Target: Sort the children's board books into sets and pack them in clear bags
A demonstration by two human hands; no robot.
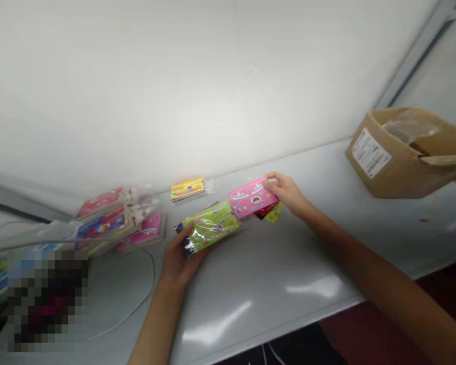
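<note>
My left hand (182,256) is closed around the left end of a green printed packet (213,225) in shiny clear plastic, thumb on top. Between the fingers of my right hand (285,192) is the right edge of a pink printed card packet (251,197) with a small cartoon figure. The pink packet's left end meets the green one's right end; whether they overlap is hard to tell. Under the pink packet, red and yellow-green cards (273,212) stick out. Behind the green packet lies a yellow printed stack (188,187) with a clear plastic end.
Several plastic-wrapped stacks of printed packets (106,225) are piled at the left. A thin cable (152,279) curves over the grey table (269,284). An open cardboard box (403,162) with clear plastic inside stands at the right. A white wall (213,91) rises behind.
</note>
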